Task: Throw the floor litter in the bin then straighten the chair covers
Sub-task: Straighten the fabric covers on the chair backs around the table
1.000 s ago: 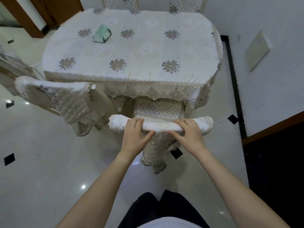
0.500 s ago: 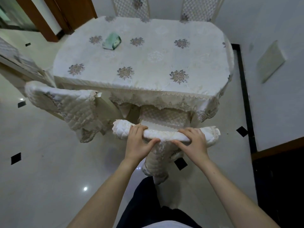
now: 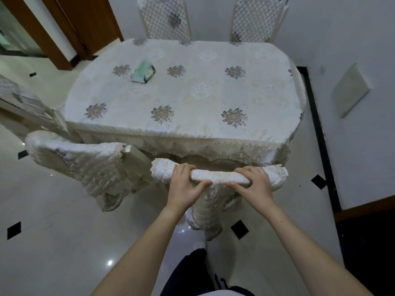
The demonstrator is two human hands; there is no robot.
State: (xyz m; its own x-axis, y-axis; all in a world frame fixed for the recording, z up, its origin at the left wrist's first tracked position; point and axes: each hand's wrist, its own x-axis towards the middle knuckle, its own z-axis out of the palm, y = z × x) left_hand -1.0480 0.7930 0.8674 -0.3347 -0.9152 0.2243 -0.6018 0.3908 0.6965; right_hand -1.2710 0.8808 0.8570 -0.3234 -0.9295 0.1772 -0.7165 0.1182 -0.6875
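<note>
cover (image 3: 218, 176) (quilted) in left grip (image 3: 185, 187), right grip (image 3: 254, 186)

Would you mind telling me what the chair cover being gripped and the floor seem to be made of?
The chair cover looks like padded cream fabric, faintly satiny: diamond quilting stitches and a lace edge show. The floor looks like polished tile, perhaps ceramic or stone: it mirrors light glints and has black diamond insets.

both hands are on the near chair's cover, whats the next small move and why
Probably slide both hands apart along the chair top, smoothing the fabric outward: the left hand and right hand grip the chair cover close together near its middle, where it looks bunched into a roll.
</note>
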